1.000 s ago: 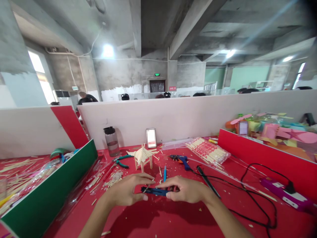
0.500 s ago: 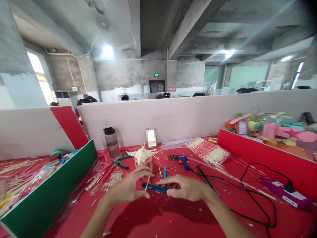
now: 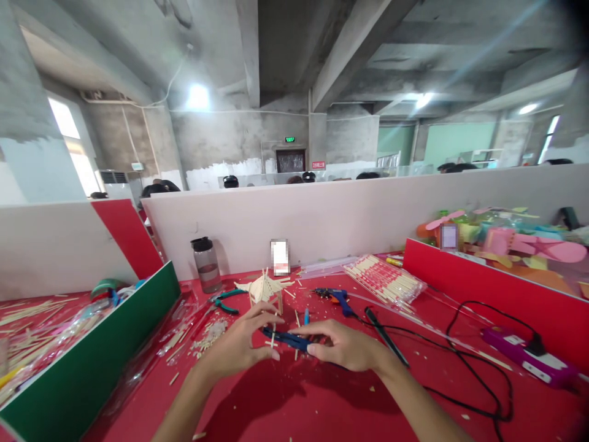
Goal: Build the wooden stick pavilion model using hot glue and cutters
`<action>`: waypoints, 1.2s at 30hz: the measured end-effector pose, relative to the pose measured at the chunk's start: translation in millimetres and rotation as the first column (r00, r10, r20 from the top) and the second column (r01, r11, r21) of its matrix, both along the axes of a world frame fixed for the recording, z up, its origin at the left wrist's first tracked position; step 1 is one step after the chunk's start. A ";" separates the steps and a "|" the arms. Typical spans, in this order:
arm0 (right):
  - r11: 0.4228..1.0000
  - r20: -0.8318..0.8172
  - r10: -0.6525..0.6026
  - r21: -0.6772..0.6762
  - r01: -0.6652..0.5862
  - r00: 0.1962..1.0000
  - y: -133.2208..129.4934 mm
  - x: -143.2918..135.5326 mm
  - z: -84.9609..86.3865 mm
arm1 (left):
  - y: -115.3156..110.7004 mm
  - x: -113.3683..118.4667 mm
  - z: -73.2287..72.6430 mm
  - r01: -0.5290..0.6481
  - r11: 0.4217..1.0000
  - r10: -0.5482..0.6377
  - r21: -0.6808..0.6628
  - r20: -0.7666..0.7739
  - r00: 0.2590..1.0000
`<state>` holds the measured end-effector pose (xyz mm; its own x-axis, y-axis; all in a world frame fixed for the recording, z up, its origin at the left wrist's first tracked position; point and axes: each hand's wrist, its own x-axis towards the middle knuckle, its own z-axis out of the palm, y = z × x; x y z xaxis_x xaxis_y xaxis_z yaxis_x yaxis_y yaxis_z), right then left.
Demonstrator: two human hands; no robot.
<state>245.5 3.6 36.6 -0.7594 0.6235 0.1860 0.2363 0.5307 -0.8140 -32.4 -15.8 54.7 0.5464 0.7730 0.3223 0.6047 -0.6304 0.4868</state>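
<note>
A thin wooden stick (image 3: pixel 273 336) stands between the thumb and fingers of my left hand (image 3: pixel 242 344). My right hand (image 3: pixel 340 345) grips slim dark blue pliers (image 3: pixel 291 339), whose far end crosses the stick; whether the jaws bite it I cannot make out. Just behind my left hand is a small pavilion model (image 3: pixel 264 288) of pale sticks with a flared, pointed roof, its lower part partly covered by my fingers. A light blue pen-like object (image 3: pixel 307 316) lies behind the pliers. Past my right hand rests a blue glue gun (image 3: pixel 338 298).
Teal-handled pliers (image 3: pixel 227 302) and a water bottle (image 3: pixel 206 265) are at back left, near wood scraps (image 3: pixel 211 336). Bagged sticks (image 3: pixel 384 279) lie at back right. A black cable (image 3: pixel 460 350) runs to a purple power strip (image 3: pixel 527 356). Green (image 3: pixel 105 344) and red (image 3: pixel 488 270) dividers flank the table.
The blue pliers have shifted slightly away from me and tilted, their left end now higher in view than the handles. Both hands have moved a little with them. The stick stays at the left hand.
</note>
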 end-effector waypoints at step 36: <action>0.990 -0.021 -0.093 0.106 0.095 0.995 -3.8 -4.5 8.4 | -0.3 -0.6 -1.0 -0.034 0.989 0.043 0.142 -0.060 0.997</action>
